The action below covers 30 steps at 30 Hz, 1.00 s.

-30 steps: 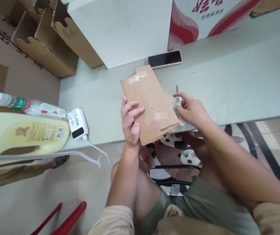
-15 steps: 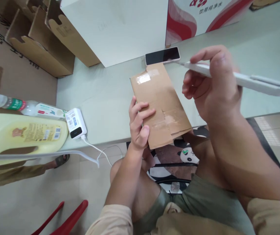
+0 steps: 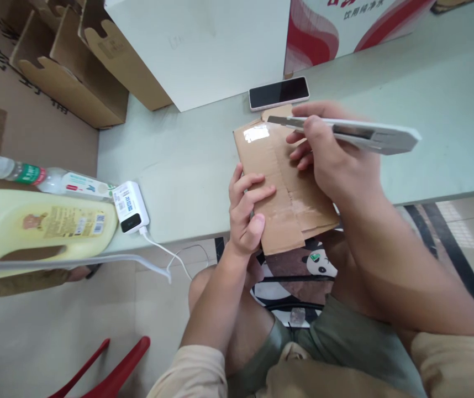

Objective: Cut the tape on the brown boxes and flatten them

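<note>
My left hand (image 3: 247, 213) grips the left edge of a flat brown cardboard box (image 3: 289, 177), fingers across its top face. Clear tape shines near the box's far end, and its near end juts past the table edge. In my right hand (image 3: 332, 149) is a white utility knife (image 3: 375, 135), held like a pen, with its metal blade showing. The blade tip lies over the far end of the box, by the taped flap; whether it touches the cardboard I cannot tell.
Beyond the box lies a smartphone (image 3: 279, 93) on the pale table (image 3: 170, 160). A white carton (image 3: 204, 50) and a red-and-white carton (image 3: 345, 27) stand behind. At left are a white power bank (image 3: 131, 207) with a cable, a plastic bottle (image 3: 25, 172) and a yellow jug (image 3: 33, 224).
My right hand has brought the utility knife left, from beside the box to over its far end. The box and my left hand have shifted slightly right in view.
</note>
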Tool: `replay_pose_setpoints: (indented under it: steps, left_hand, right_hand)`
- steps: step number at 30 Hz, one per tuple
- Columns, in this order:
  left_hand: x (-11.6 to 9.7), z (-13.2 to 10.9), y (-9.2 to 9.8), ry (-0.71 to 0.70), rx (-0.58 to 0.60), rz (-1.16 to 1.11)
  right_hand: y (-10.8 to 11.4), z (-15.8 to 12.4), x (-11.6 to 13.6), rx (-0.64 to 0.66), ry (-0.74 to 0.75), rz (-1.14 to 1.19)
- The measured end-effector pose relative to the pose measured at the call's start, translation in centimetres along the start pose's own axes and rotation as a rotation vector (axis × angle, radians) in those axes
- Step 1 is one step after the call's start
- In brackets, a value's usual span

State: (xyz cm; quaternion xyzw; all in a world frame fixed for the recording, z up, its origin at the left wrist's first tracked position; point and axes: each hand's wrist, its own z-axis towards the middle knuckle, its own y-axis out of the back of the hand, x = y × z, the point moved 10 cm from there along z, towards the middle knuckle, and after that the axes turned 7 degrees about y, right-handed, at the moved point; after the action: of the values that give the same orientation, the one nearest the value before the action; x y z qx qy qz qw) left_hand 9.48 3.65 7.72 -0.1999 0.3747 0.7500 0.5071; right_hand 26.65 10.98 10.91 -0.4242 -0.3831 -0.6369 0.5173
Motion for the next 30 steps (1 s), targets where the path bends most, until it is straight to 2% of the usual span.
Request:
replay_pose_setpoints:
  steps: [7,14,19,25,30]
  left_hand:
    - [0.2,-0.3,0.2,-0.013,-0.018,0.019]
    - [0.4,-0.4,0.2,0.003,-0.029,-0.015]
    - [0.4,-0.4,0.2,0.012,-0.024,0.009]
    - [0.6,-0.5,0.2,0.024,-0.034,0.001]
    - [0.5,-0.6,0.3,0.026,-0.057,-0.009]
  right_hand:
    - [-0.4,-0.3,0.5,0.024,0.089,-0.174]
    - [-0.4,-0.1,0.8,0.032,0.094,-0.331]
    - [-0.5,-0.3,1.4,0.038,0.116,-0.345]
    - [-1.1,0.0,1.9,0.105,0.162,-0.305]
    - [-0.8,0.0,1.2,0.092,0.078,-0.292]
